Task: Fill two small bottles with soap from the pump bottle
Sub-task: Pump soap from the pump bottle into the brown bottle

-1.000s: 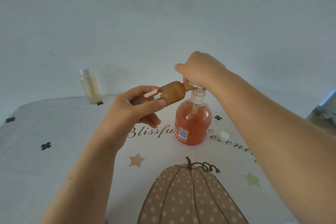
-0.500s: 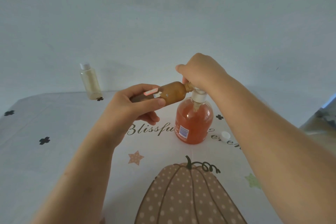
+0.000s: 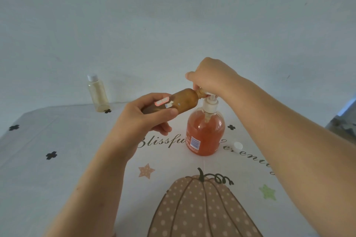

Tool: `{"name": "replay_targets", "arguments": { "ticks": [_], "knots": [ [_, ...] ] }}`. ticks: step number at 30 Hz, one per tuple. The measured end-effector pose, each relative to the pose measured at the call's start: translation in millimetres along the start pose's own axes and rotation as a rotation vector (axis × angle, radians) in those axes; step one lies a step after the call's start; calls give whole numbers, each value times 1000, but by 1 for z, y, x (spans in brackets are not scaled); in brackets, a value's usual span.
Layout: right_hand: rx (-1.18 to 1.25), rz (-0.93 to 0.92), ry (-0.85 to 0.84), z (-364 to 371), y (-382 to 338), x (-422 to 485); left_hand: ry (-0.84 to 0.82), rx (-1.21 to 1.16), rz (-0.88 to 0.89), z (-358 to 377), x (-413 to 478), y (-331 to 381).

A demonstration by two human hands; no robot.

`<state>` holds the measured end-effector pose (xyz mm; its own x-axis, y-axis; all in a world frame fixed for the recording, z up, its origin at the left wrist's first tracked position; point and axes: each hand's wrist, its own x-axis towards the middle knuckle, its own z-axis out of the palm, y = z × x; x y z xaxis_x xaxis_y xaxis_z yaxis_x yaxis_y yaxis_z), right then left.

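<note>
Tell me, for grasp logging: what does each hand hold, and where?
The left hand grips the small brown bottle around its base half; the right hand curls over the pump bottle's head.

Pale tablecloth point(image 3: 57, 179) with pumpkin print point(image 3: 202, 208), stars point(image 3: 146, 170), script point(image 3: 159, 141); plain wall point(image 3: 173, 15)

the tablecloth point(image 3: 57, 179) carries script lettering: "blissfu" runs just left of the pump bottle point(image 3: 205, 132), which hides its end, and "erenit" continues just right of it. the blue label point(image 3: 194, 143) low on the pump bottle is too small to read.
</note>
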<state>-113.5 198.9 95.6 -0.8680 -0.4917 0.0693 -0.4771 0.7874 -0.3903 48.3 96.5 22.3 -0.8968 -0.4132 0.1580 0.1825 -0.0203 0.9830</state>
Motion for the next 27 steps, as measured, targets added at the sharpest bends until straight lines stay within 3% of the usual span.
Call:
{"name": "replay_targets", "arguments": {
  "ticks": [8, 27],
  "knots": [
    [118, 27, -5, 8, 10, 3, -17, 13, -17, 0, 1, -4],
    [27, 5, -5, 1, 2, 0, 2, 42, 38, 0, 1, -1]
  ]
}}
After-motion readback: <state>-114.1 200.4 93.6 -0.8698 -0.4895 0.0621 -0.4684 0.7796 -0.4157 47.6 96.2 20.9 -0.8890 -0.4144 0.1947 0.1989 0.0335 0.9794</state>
